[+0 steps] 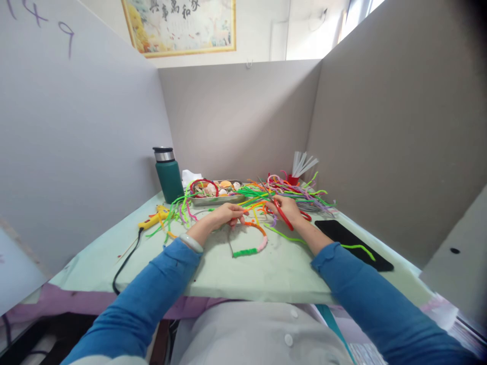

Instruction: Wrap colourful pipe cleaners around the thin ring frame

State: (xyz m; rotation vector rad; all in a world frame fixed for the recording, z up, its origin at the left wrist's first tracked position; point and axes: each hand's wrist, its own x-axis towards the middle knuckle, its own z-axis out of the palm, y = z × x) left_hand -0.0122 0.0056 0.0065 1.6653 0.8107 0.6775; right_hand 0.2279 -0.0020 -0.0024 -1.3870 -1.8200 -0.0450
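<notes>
My left hand (228, 213) is closed in a pinch on an orange pipe cleaner (255, 206), which stretches toward my right hand. Just below those fingers is a thin hoop (262, 244), partly wrapped in orange, pink and green pipe cleaner; bare wire shows on its left side. Whether the left fingers also touch the hoop, I cannot tell. Red-handled scissors (283, 215) are in my closed right hand (289, 207), blades pointing up and away. The right fingertips are near the orange strand's end; their exact contact is unclear.
A pile of coloured pipe cleaners (304, 195) lies behind my right hand. Behind my left are a metal tray (218, 200) of shells, a green bottle (169, 177) and a yellow glue gun (152, 219) with a cord. A black phone-like slab (353, 243) lies right. Grey partitions (239, 116) enclose the table.
</notes>
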